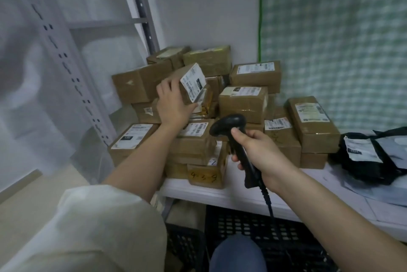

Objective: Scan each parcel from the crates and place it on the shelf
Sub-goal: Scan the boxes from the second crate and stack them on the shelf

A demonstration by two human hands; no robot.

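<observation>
A small brown cardboard parcel [191,83] with a white label is tilted above the pile, and my left hand [172,103] grips its lower left side. My right hand [258,154] holds a black corded barcode scanner [231,126] by the handle, its head pointing up-left toward that parcel. Several brown labelled parcels [243,103] are stacked on the white shelf [220,192], reaching back to the wall corner.
Black and grey mailer bags [372,157] lie on the shelf at right. Black plastic crates [248,225] sit under the shelf by my knee [237,254]. A white perforated rack upright [66,69] stands at left. A green checked curtain [334,36] hangs behind.
</observation>
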